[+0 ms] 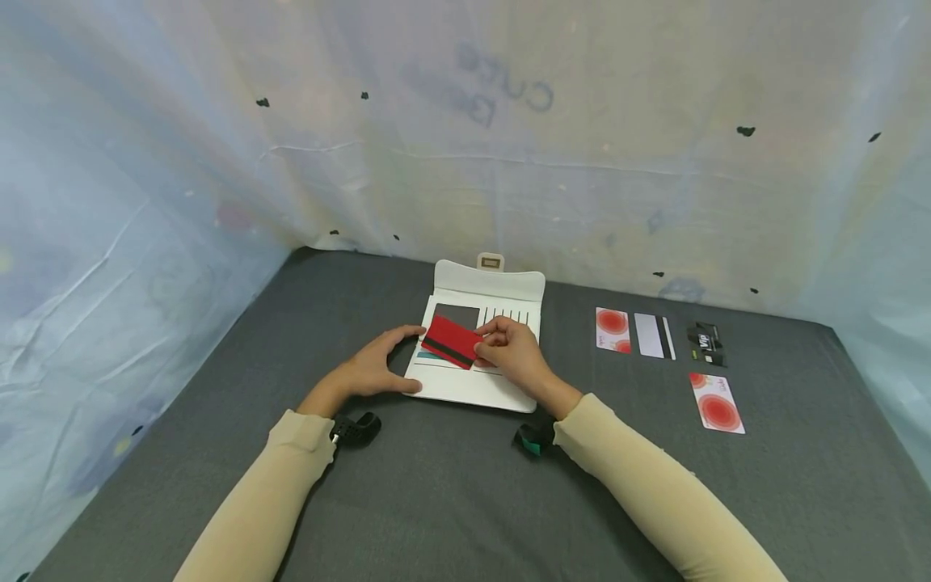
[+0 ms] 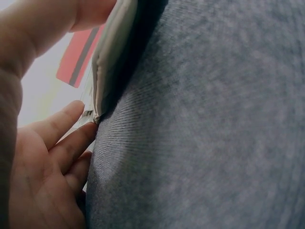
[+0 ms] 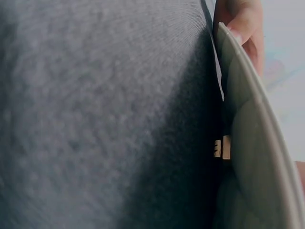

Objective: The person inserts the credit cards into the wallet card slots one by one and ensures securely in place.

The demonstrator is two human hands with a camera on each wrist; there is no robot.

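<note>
A white wallet (image 1: 502, 287) lies open on the grey table (image 1: 436, 485), with card slots showing. My left hand (image 1: 380, 365) rests on the wallet's left edge with fingers spread and fairly straight, thumb along the near corner. My right hand (image 1: 503, 346) pinches a red card with a black stripe (image 1: 449, 340) over the wallet's middle. In the left wrist view the wallet's edge (image 2: 110, 52) runs between my thumb and fingers (image 2: 57, 138), and the red card (image 2: 77, 56) shows beyond. The right wrist view shows mostly grey cloth, the wallet's edge (image 3: 252, 143) and a fingertip (image 3: 240, 21).
To the right of the wallet lie a card with red circles (image 1: 612, 329), a white card with a black stripe (image 1: 653, 335), a black card (image 1: 705, 343) and, nearer, another red-circle card (image 1: 718, 402). Pale plastic sheeting (image 1: 465, 162) walls the table's back and sides.
</note>
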